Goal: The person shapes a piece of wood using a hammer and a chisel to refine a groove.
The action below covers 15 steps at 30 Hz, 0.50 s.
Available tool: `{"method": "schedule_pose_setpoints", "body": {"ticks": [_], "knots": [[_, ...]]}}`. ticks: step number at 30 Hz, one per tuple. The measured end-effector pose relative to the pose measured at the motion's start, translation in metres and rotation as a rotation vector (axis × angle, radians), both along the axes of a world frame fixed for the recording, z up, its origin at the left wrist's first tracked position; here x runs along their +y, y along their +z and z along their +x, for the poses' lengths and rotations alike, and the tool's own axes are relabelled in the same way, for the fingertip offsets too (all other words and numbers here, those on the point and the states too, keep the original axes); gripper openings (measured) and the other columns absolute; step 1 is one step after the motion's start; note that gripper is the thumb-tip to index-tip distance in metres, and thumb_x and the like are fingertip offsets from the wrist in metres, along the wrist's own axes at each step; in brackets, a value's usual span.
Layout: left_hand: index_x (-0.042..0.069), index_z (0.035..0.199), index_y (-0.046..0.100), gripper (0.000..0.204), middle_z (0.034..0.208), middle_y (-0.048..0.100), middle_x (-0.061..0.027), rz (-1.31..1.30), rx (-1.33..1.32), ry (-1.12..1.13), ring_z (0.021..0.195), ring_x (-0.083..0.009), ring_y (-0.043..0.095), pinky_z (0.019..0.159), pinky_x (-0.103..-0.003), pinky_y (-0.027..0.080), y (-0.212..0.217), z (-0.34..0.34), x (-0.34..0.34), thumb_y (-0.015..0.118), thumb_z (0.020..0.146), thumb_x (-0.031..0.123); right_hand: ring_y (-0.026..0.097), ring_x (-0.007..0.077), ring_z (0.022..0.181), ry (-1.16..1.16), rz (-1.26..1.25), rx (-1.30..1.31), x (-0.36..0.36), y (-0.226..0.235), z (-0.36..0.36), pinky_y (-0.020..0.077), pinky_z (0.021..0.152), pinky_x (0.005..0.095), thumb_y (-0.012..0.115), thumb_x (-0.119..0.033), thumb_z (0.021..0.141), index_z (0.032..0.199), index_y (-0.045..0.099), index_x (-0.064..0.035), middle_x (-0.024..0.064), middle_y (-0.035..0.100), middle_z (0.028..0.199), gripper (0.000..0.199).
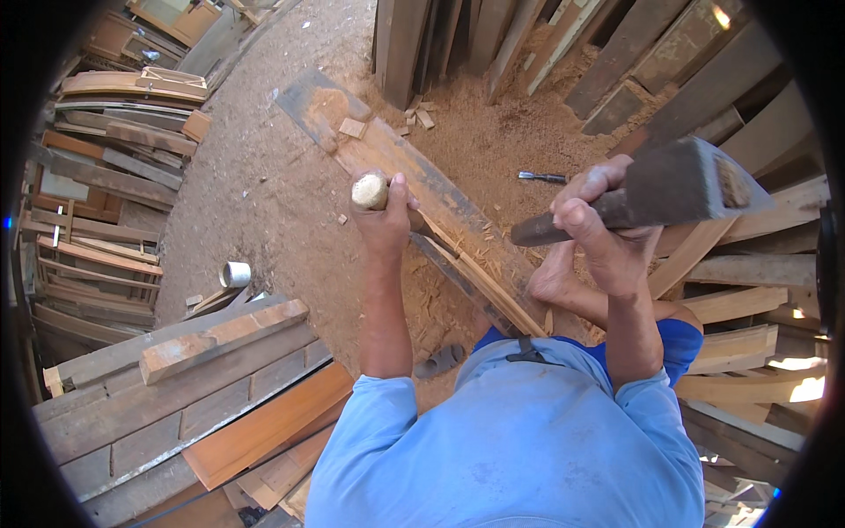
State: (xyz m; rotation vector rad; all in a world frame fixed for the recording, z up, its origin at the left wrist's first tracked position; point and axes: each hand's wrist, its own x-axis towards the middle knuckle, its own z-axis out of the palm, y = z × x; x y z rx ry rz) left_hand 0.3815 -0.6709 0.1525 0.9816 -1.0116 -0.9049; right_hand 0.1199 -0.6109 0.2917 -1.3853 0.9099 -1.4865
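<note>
My left hand [384,218] is closed round what looks like a chisel [370,190], its pale round butt end facing up. The chisel's blade is hidden below my fist. In my right hand [606,231] is a dark mallet [673,182] with a blocky head, raised to the right and apart from the chisel. Its handle sticks out to the left of my fingers. Below and between my hands, a narrow piece of wood [493,288] runs from near my left hand toward my lap. A long worn plank [412,172] lies under it, strewn with shavings.
A second chisel [541,177] lies on the sawdust-covered ground. Small wood offcuts [352,128] rest on and beside the plank. Boards [493,40] lean at the far side and right. Stacked lumber [246,339] and a white cup [235,275] are at left.
</note>
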Motion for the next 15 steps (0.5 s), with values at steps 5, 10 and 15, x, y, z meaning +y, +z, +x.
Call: {"method": "schedule_pose_setpoints", "body": {"ticks": [5,10,15], "knots": [[0.008,0.099,0.051,0.014,0.07,0.058,-0.0015,0.146,-0.066,0.004,0.058,-0.0118,0.06,0.055,-0.029,0.052,0.004,-0.014,0.008,0.063,0.096,0.002,0.066,0.0108,0.065,-0.205,-0.222,-0.17,-0.011,0.015,-0.006,0.055,0.058,0.0259,0.08,-0.009,0.087,0.079,0.066,-0.0033,0.0055,0.068,0.07,0.017],[0.005,0.093,0.058,0.014,0.074,0.061,-0.0013,0.144,-0.374,0.017,0.065,-0.0095,0.06,0.06,-0.028,0.05,-0.016,-0.044,0.02,0.071,0.092,0.009,0.067,0.0182,0.071,-0.064,-0.184,0.278,-0.031,0.028,0.02,0.0572,0.075,0.0391,0.073,-0.011,0.089,0.096,0.059,-0.0032,0.009,0.065,0.077,0.017],[0.005,0.092,0.059,0.012,0.08,0.061,-0.0003,0.059,-0.481,-0.05,0.072,-0.0068,0.057,0.062,-0.026,0.047,-0.015,-0.053,0.042,0.071,0.089,0.006,0.067,0.0403,0.07,0.221,-0.09,1.433,-0.064,-0.01,0.013,0.0545,0.066,0.0441,0.074,-0.028,0.084,0.104,0.067,-0.0066,0.0212,0.069,0.078,0.03]]}}
